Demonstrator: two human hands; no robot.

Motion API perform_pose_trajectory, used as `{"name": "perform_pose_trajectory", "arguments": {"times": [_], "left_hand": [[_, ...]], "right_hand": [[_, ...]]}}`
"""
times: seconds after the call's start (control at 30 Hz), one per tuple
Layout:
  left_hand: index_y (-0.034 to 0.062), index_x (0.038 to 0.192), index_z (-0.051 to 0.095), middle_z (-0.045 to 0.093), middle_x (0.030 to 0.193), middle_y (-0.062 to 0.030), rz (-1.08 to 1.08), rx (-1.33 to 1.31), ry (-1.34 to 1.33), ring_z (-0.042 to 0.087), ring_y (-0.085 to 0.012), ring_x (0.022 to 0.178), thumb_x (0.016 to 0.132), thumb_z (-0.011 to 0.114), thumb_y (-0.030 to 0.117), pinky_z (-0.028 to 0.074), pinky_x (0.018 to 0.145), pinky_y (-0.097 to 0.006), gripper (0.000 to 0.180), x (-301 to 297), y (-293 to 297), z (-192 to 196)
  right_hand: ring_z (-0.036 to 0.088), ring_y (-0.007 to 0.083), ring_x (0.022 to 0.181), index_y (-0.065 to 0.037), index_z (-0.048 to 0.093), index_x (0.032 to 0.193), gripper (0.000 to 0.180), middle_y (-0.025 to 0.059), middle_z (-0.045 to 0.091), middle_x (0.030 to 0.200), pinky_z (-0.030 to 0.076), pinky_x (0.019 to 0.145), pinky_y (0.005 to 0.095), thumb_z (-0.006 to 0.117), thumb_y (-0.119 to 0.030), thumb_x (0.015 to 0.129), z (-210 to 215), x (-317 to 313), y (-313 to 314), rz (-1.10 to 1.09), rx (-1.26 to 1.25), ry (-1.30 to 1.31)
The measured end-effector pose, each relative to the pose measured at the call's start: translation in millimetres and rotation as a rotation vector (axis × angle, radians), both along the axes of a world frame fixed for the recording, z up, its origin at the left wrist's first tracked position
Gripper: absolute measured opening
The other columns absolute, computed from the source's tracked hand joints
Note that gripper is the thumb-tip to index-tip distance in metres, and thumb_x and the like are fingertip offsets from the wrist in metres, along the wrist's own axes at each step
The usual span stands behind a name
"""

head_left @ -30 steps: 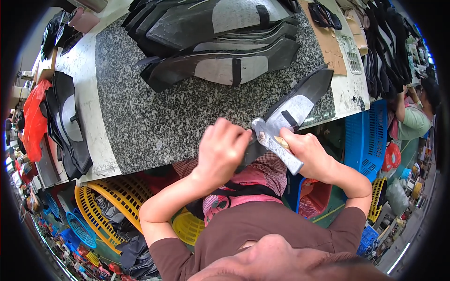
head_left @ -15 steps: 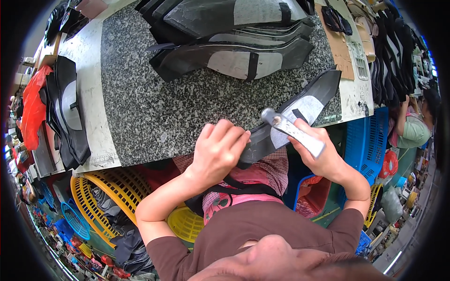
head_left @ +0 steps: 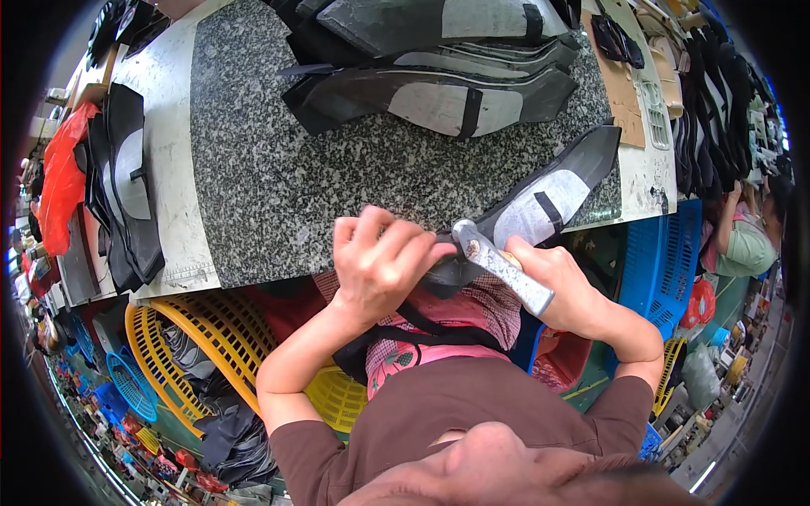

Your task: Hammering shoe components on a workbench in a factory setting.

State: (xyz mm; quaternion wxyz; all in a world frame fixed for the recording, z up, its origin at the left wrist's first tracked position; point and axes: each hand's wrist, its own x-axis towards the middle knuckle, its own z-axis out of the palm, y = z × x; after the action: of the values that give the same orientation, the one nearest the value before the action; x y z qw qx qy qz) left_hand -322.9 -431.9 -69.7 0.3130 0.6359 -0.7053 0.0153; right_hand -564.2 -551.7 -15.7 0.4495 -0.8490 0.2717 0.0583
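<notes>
A long black shaped panel (head_left: 595, 164) with a pale grey patch and a short black strip lies aslant over the near edge of the granite slab (head_left: 270, 177). My left hand (head_left: 380, 261) is at its near left end, fingers curled and thumb against the panel's edge. My right hand (head_left: 561, 287) is closed round a metal-headed hammer (head_left: 515, 278), its handle mostly hidden in the palm. The hammer's round face is over the panel, close to my left thumb; I cannot tell whether it touches.
Similar panels (head_left: 430, 105) lie stacked at the far side of the slab, and more panels (head_left: 131, 185) at the left. Below the table edge are a yellow basket (head_left: 228, 333) and a blue crate (head_left: 662, 261). Another person (head_left: 747, 240) is at the far right.
My right hand has brought the hammer leftward and nearer to me, toward the panel's near end. My left hand has shifted slightly left, its fingers still curled. The view has shifted a little.
</notes>
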Motion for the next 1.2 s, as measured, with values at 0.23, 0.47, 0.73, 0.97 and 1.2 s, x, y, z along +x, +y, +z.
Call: {"name": "perform_pose_trajectory", "arguments": {"times": [0.23,0.47,0.73,0.97,1.2], "left_hand": [[0.0148,0.085,0.08,0.07,0.083,0.0044,0.149,0.142,0.293,0.058,-0.0184,0.08,0.073,0.092,0.02,0.038,0.072,-0.036,0.017,-11.5,7.5,-0.9],[0.0133,0.089,0.077,0.067,0.083,0.0042,0.089,0.046,0.151,0.057,-0.0199,0.079,0.076,0.088,0.017,0.038,0.069,-0.036,0.017,-17.7,12.8,-6.3],[0.0054,0.1,0.075,0.064,0.09,-0.0016,0.01,0.062,-0.066,0.056,-0.0223,0.081,0.081,0.078,0.015,0.042,0.069,-0.037,0.022,-20.7,14.1,-2.8],[0.0,0.093,0.072,0.063,0.088,-0.0055,-0.02,-0.028,-0.235,0.062,-0.0204,0.086,0.083,0.07,0.012,0.046,0.07,-0.033,0.015,-28.2,19.6,-2.9],[-0.0067,0.121,0.068,0.068,0.12,-0.0161,-0.135,0.018,-0.211,0.065,-0.028,0.119,0.083,0.062,0.016,0.054,0.102,-0.036,0.045,-73.1,28.1,-29.2]], "right_hand": [[0.063,0.0423,0.068,0.003,0.058,0.111,0.018,0.0172,0.06,0.076,0.049,0.06,0.0391,0.066,-0.001,0.095,4.0,5.5,-15.7,-0.101,0.009,-0.113],[0.067,0.0452,0.075,-0.001,0.056,0.112,0.025,0.0184,0.062,0.076,0.052,0.064,0.0483,0.066,0.0,0.09,-1.0,9.3,-13.8,0.077,-0.088,-0.074],[0.068,0.0457,0.077,-0.001,0.054,0.106,0.018,0.022,0.063,0.079,0.052,0.064,0.0483,0.066,-0.006,0.093,-8.8,18.1,-15.9,0.071,-0.067,-0.146],[0.066,0.0478,0.079,-0.002,0.054,0.107,0.018,0.0249,0.065,0.081,0.051,0.065,0.0531,0.065,-0.007,0.094,-4.7,19.3,-11.3,0.111,-0.037,-0.009],[0.069,0.0442,0.079,-0.001,0.056,0.104,0.015,0.0194,0.063,0.081,0.053,0.064,0.0471,0.064,-0.004,0.093,4.4,13.9,-8.2,0.084,-0.05,-0.239]]}}
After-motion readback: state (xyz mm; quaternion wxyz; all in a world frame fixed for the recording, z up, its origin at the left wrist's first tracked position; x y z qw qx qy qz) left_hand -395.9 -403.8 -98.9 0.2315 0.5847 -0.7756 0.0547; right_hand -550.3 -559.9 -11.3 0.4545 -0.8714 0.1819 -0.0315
